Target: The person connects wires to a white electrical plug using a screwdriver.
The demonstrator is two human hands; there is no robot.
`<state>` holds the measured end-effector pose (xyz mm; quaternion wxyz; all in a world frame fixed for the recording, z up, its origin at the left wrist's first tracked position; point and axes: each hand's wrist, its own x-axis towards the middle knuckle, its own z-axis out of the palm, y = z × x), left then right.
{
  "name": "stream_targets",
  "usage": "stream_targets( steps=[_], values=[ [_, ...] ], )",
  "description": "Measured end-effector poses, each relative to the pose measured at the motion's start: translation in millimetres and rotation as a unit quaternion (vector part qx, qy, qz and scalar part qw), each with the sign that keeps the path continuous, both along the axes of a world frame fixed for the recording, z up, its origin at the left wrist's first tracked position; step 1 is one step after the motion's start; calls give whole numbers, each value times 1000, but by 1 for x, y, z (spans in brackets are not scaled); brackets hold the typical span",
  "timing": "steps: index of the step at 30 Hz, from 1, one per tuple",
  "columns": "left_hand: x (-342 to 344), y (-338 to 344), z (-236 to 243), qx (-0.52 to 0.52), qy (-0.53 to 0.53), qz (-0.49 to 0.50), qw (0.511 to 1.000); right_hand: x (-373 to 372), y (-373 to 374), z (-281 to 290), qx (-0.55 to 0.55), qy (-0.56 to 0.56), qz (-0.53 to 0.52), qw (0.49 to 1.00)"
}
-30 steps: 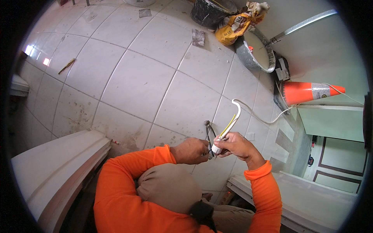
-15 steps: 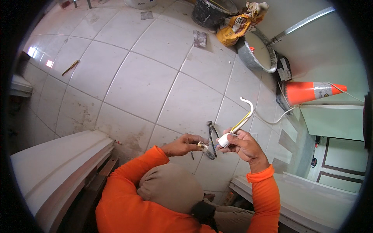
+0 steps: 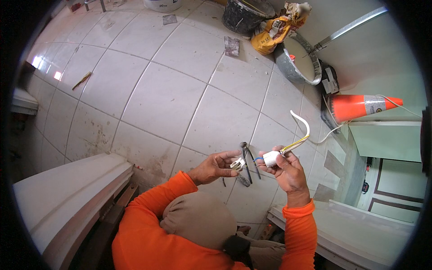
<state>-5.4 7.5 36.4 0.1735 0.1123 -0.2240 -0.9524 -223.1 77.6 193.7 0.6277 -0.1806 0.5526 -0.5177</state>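
Note:
Between the thumb and fingers of my left hand [image 3: 212,168] is a small white connector piece [image 3: 236,165] with metal parts. My right hand [image 3: 290,176], to its right, grips a white plug housing [image 3: 272,158]. A short blue wire [image 3: 258,159] sticks out of the housing's left end, pointing towards the connector piece but apart from it. From the other end a white cable [image 3: 307,128] curves up and back, a yellow wire [image 3: 294,144] alongside it. Below the hands, black-handled pliers [image 3: 244,146] and a grey-handled tool [image 3: 243,181] lie on the tiles, partly hidden.
An orange traffic cone [image 3: 351,107] lies on its side at right, a thin cable over it. Behind are a grey tub [image 3: 288,67] of pale liquid, a yellow bag [image 3: 266,39] and a black bucket [image 3: 234,18]. White panels [image 3: 67,193] flank me at left.
My right hand has shifted slightly right and turned the housing more level, so the blue wire now shows. My left hand has tilted the connector piece, and the cable has swung right.

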Motion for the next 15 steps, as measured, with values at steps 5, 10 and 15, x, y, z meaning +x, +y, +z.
stream_targets(
  steps=[5, 10, 15],
  values=[
    [-1, -3, 5, -35, 1, -29, 999, 4, 5, -10, -23, -16, 13, 1000],
    [1, -2, 5, -89, -9, -41, 995, 2, 8, -15, -53, -6, 66, 996],
    [3, -4, 15, -104, -14, -64, 992, 2, 12, -13, -61, -8, 95, 994]
  ],
)
